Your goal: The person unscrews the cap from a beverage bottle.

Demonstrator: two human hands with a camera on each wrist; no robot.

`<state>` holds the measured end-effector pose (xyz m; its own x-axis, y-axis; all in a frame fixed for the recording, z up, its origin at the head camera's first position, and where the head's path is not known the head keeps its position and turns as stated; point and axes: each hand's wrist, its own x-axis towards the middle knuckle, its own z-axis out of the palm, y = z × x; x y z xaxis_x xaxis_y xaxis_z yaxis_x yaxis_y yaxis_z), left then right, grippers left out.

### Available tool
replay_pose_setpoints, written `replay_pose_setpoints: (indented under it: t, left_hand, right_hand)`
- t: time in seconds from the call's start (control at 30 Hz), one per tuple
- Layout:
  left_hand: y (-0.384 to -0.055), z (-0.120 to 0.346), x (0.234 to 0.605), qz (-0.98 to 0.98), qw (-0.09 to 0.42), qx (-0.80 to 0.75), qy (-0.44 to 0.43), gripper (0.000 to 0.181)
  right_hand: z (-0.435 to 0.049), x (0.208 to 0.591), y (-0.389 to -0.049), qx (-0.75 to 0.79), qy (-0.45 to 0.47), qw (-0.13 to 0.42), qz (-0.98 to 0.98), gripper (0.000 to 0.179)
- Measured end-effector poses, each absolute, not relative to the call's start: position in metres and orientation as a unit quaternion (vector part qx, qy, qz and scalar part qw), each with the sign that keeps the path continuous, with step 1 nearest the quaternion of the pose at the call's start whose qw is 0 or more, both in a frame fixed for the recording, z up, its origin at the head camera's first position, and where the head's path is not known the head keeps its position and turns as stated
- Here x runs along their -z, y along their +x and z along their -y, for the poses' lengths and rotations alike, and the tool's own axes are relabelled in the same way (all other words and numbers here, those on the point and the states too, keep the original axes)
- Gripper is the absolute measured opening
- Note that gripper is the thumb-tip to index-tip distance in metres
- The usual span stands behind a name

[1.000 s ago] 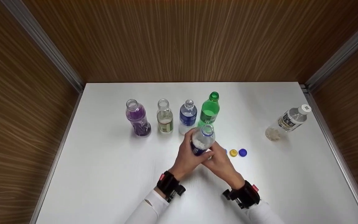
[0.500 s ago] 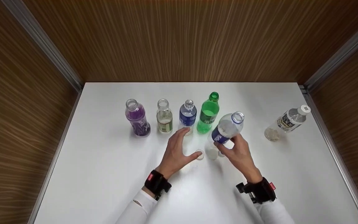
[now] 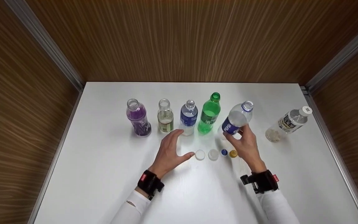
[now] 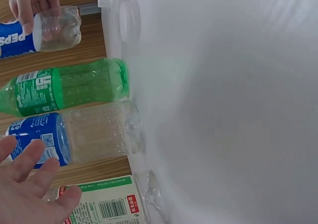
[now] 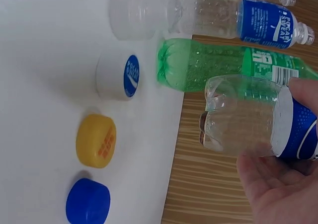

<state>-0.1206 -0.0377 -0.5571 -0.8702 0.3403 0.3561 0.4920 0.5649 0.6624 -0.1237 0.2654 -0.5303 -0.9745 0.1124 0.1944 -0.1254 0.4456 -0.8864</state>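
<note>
The right hand (image 3: 247,147) grips the Pepsi bottle (image 3: 238,118) between thumb and fingers, its neck toward the tabletop's (image 3: 98,168) back edge, its base raised. The left hand (image 3: 168,154), released, fingers spread, is nearer the left edge.

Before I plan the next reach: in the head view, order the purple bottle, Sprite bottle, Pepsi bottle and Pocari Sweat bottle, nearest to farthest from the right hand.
1. Pepsi bottle: held in the right hand.
2. Sprite bottle: left of the Pepsi bottle.
3. Pocari Sweat bottle: just left of the Sprite bottle.
4. Purple bottle: leftmost in the row.
</note>
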Motion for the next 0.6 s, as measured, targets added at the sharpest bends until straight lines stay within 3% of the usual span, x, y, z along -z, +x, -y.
replay_pose_setpoints:
  t: [0.6]
  left_hand:
    - [-0.121,0.046,0.56,0.883,0.086,0.403,-0.225,0.086]
  right_hand:
    - [-0.277,0.547,-0.16,-0.518,-0.033,0.082,0.851,0.068]
